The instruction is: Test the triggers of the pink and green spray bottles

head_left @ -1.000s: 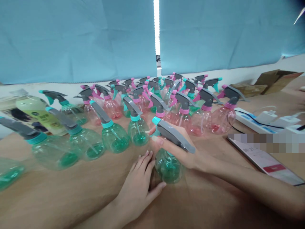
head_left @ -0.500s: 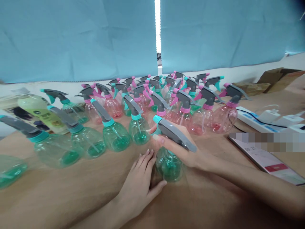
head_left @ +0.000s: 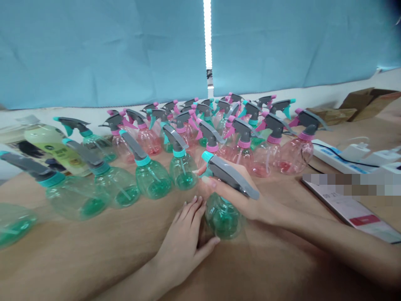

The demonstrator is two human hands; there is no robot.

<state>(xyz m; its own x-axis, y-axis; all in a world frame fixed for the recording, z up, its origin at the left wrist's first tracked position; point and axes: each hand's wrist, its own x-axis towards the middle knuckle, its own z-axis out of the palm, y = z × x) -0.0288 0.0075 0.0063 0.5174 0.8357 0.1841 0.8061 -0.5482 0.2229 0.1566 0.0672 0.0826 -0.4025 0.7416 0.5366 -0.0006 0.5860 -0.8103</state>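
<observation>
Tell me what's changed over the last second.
Nothing visibly taken up, let go or moved among the things; only the whole view shifted very slightly. The right hand keeps its grip on the green sprayer, the left hand stays beside it, and the other sprayers stand as before.

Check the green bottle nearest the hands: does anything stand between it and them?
Nothing visible does. The right hand holds the green bottle around its neck, and the left hand rests on the table beside its base, with nothing visible between.
</observation>
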